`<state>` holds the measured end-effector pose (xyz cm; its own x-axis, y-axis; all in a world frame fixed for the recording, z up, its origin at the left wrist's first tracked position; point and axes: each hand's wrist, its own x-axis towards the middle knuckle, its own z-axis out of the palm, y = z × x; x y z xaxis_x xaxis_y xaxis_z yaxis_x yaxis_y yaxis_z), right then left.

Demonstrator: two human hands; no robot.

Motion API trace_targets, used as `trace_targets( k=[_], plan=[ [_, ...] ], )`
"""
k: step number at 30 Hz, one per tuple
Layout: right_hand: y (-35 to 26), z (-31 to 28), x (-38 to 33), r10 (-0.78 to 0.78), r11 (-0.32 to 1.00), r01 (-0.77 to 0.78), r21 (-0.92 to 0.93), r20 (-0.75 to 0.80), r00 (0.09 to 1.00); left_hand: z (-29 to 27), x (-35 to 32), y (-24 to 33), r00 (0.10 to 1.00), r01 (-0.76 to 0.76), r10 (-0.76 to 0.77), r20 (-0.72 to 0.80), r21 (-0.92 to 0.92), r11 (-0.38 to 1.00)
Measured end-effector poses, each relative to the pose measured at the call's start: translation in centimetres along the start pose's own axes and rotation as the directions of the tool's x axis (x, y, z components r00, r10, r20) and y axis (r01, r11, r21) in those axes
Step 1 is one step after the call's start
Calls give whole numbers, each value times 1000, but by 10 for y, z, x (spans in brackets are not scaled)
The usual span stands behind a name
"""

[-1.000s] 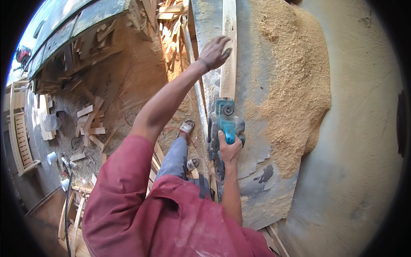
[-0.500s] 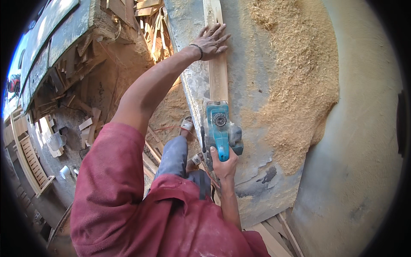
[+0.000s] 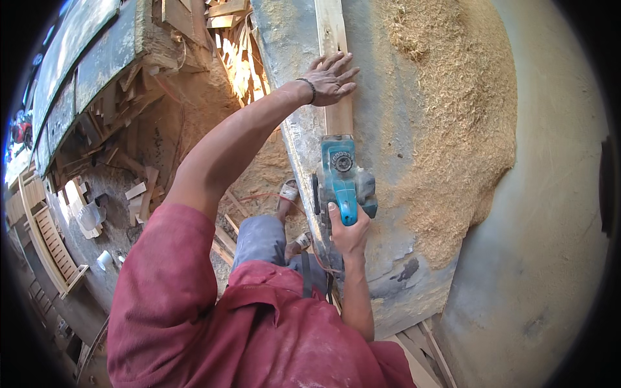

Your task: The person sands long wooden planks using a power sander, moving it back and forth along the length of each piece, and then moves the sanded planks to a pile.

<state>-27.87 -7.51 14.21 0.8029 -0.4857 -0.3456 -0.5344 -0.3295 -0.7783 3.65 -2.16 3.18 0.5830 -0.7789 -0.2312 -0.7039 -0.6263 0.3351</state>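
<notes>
Right now the right hand (image 3: pixel 351 234) has its fingers curled round the handle (image 3: pixel 347 210) of a teal power planer (image 3: pixel 341 169), whose body sits just ahead of them, over a pale board (image 3: pixel 331 29). The left hand (image 3: pixel 331 83) rests on the board, fingers spread, with more of it running beyond their tips. Wood shavings (image 3: pixel 453 123) lie heaped right of both hands' fingers.
</notes>
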Motion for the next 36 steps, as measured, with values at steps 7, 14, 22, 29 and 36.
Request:
trace_targets(
  k=[7,14,22,29,36],
  plan=[
    [-12,9,28,-10,999,8,-52,-20,1000,-22,-1,-7,999,-4,8,53,-65,998],
    [-32,14,59,63,991,-61,-123,10,998,-36,-65,5,746,-257,-438,-502,-823,506],
    [-38,19,77,67,991,-64,-115,24,997,100,-242,106,868,-434,234,-437,-441,785],
    [-42,23,82,-86,996,86,-32,-24,996,155,-225,160,758,-634,556,-342,-183,751],
    [-45,22,96,-125,992,125,-30,-13,992,170,-198,173,668,-733,701,-250,-61,677]
  ],
)
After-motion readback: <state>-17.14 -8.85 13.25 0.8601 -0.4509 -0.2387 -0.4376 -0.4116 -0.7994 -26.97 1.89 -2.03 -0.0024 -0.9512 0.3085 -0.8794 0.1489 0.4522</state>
